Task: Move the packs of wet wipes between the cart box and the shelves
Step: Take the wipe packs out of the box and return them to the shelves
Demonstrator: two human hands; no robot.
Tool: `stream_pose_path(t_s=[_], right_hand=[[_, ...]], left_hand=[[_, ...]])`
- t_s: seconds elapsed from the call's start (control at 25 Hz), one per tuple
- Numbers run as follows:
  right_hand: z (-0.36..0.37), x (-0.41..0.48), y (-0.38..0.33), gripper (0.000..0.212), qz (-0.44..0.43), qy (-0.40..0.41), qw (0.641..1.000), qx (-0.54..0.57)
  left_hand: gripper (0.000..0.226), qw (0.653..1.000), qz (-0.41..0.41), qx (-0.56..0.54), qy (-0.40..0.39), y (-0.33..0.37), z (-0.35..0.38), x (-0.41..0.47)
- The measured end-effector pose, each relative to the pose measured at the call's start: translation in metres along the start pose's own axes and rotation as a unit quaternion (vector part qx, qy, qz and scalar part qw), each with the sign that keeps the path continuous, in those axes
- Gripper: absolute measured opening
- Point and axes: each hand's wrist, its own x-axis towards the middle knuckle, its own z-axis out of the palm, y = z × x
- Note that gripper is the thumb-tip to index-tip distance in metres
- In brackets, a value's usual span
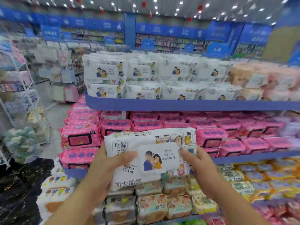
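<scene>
I hold a white pack of wet wipes (151, 153) with a cartoon couple on its lid, flat in front of the shelves. My left hand (103, 169) grips its left end and my right hand (201, 166) grips its right end. More white packs of the same kind (142, 75) fill the top shelf (178, 104) above. The cart box is not in view.
Pink packs (211, 132) fill the middle shelf behind the held pack. Mixed coloured packs (162, 200) lie on the lower shelf under my hands. A wire rack of goods (21, 98) stands at the left across a dark marbled floor (19, 189).
</scene>
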Motion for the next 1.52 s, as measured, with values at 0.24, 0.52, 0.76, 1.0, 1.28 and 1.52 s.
stream_pose_path(t_s=[0.24,0.52,0.76,1.0,1.28,1.52], right_hand=[[-0.074,-0.012,-0.065,0.067,-0.092,0.016,0.995,0.033],[-0.142,-0.023,-0.110,0.036,-0.160,-0.013,0.987,0.020],[-0.170,0.039,-0.133,0.020,-0.157,0.004,0.987,0.016],[-0.176,0.154,-0.153,0.013,-0.153,0.025,0.987,0.034],[-0.170,0.291,-0.159,0.006,-0.150,0.028,0.988,0.022],[-0.185,0.346,-0.129,0.022,-0.118,0.030,0.990,-0.074]], left_hand=[[0.087,0.994,0.096,0.034,-0.028,0.055,0.100,-0.004],[0.074,0.990,0.126,0.057,-0.008,0.068,0.174,-0.005],[0.064,0.988,0.135,0.067,0.014,0.101,0.198,0.066],[0.056,0.987,0.140,0.076,-0.006,0.120,0.190,0.189],[0.058,0.982,0.158,0.100,-0.014,0.141,0.159,0.344],[0.096,0.970,0.176,0.161,0.042,0.091,0.153,0.394]])
